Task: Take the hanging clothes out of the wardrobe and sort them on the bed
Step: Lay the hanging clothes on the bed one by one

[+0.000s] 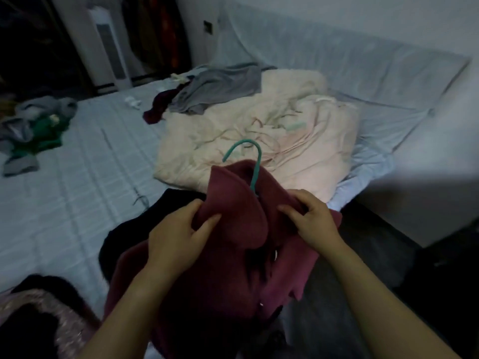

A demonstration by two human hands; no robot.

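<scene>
Both hands, the left hand and right hand, grip the collar of a maroon fleece garment on a teal plastic hanger, held over the bed edge, just before the rumpled cream quilt.

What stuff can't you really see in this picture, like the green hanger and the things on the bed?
All in the head view:
Teal hanger: only its hook shows; the maroon garment covers the rest.
Black garment: mostly under the maroon one.
Sparkly pink garment: cut off by the bottom-left edge.
Small white bits on the bed: too small to name.
Hanging things at the top: too dark and blurred.
</scene>
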